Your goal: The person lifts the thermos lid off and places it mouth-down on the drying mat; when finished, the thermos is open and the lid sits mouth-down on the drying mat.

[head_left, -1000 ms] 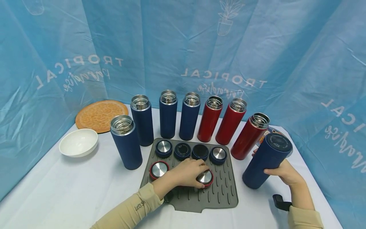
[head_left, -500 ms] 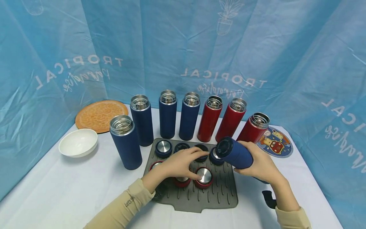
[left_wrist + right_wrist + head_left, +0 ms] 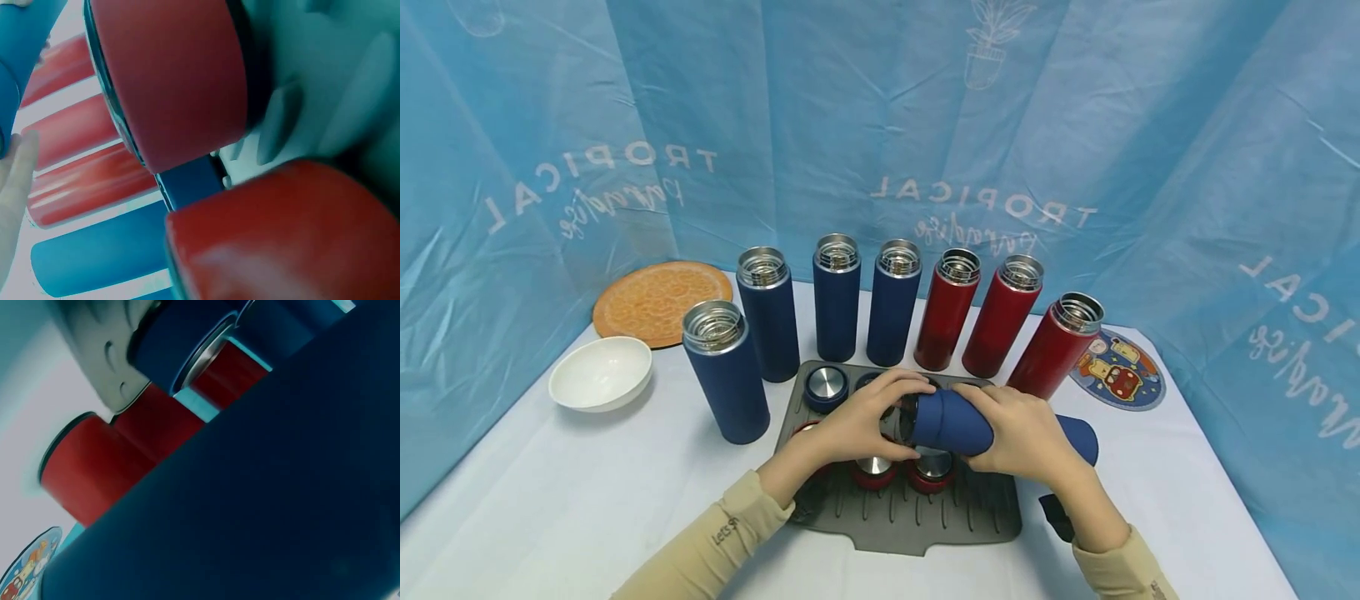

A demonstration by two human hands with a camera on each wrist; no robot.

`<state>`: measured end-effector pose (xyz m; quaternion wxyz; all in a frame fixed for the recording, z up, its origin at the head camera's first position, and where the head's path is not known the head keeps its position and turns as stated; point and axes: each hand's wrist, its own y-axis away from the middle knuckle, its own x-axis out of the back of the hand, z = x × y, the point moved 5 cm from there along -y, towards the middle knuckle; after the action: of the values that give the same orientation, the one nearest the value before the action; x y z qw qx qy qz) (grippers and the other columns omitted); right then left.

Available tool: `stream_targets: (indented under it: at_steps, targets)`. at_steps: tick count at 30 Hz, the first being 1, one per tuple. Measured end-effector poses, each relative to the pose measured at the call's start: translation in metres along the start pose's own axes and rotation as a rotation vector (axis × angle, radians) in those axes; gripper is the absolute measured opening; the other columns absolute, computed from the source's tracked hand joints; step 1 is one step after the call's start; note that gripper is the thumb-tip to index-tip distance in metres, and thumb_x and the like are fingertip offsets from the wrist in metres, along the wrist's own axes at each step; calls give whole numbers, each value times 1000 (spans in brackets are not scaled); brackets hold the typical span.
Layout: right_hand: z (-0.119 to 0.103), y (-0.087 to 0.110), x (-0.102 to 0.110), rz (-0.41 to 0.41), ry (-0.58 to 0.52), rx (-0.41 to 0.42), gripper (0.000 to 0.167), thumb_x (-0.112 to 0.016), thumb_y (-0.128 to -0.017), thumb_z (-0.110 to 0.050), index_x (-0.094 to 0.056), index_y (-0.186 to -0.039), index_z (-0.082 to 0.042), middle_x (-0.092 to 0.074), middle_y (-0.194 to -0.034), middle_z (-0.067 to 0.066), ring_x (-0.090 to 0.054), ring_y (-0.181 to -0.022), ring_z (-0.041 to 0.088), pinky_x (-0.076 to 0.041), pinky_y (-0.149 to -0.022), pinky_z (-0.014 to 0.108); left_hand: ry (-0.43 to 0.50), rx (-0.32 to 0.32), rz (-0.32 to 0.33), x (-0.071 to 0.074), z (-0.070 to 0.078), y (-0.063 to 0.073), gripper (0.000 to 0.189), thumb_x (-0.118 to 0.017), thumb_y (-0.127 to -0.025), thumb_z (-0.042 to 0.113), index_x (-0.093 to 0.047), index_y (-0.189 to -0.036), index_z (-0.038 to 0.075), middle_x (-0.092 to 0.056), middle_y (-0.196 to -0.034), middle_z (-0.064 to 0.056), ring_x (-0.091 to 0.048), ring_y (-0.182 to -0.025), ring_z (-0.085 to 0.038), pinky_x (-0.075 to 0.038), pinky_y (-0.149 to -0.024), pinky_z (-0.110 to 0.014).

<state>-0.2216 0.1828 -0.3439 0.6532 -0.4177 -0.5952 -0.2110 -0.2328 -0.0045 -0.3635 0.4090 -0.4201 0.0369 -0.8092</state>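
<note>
My right hand grips a blue thermos bottle around its body and holds it nearly level over the grey ridged mat. A seam rings the bottle near its dark left end. My left hand is spread at that end, with the thumb below and the fingers above it. In the left wrist view, a fingertip is right beside the blue bottle. Red lids with silver tops sit under my hands, and a blue lid is at the mat's back left. Other lids are partly hidden.
Open blue bottles stand at the left and back, with open red bottles to their right. A white bowl and an orange round mat lie at the left. A patterned round mat is at the right.
My right hand has lifted the blue bottle, tipped it from upright to nearly level, and brought it left over the mat. My left hand has come off a red lid to the bottle's end.
</note>
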Motion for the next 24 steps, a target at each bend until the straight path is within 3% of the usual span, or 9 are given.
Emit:
stream_targets:
  at_steps: [5, 10, 24]
  targets:
    - [-5, -4, -2, 12, 12, 18, 93, -87, -45, -43, -53, -129, -23, -65, -108, 5, -63, -90, 26, -52, -77, 47, 98, -13, 22, 4, -2, 2, 69, -83, -66, 10, -49, -126, 12, -44, -129, -9, -49, -116, -23, -49, -86, -25]
    - [-9, -7, -3, 18, 50, 37, 92, -87, -45, -44, -53, -128, -22, -64, -108, 6, -62, -91, 27, -51, -77, 47, 95, -6, 40, 6, -6, 3, 68, -84, -63, 9, -52, -122, 11, -47, -124, -9, -52, -113, -25, -49, -83, -22]
    - [-13, -7, -7, 19, 76, 31, 94, -87, -45, -45, -52, -128, -20, -64, -107, 7, -62, -94, 29, -51, -79, 48, 150, 99, 34, 8, -10, 4, 63, -85, -60, 7, -57, -117, 12, -50, -116, -5, -55, -108, -26, -51, -80, -26]
